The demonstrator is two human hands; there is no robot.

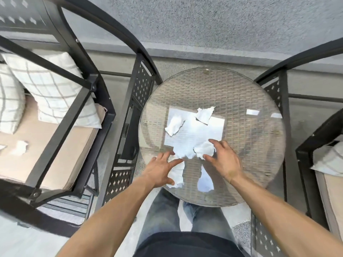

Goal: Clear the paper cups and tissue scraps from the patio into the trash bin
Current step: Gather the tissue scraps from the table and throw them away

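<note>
Several torn white tissue scraps lie on a round glass-topped wicker table (250, 101). One scrap (174, 125) sits left of centre, another (205, 114) farther back, and a larger piece (194, 147) lies between my hands. My left hand (163, 169) is spread open over a scrap (176, 178) at the table's near edge. My right hand (222, 160) hovers open, fingertips touching the larger piece. Two more scraps (20, 147) rest on the left chair's cushion. No paper cup or trash bin is in view.
A black metal chair (78, 112) with a beige cushion and checked pillows (50, 86) stands at the left. Another black chair (315, 141) with a pillow stands at the right. A grey stucco wall (204, 25) runs behind the table. My legs are against the table's near edge.
</note>
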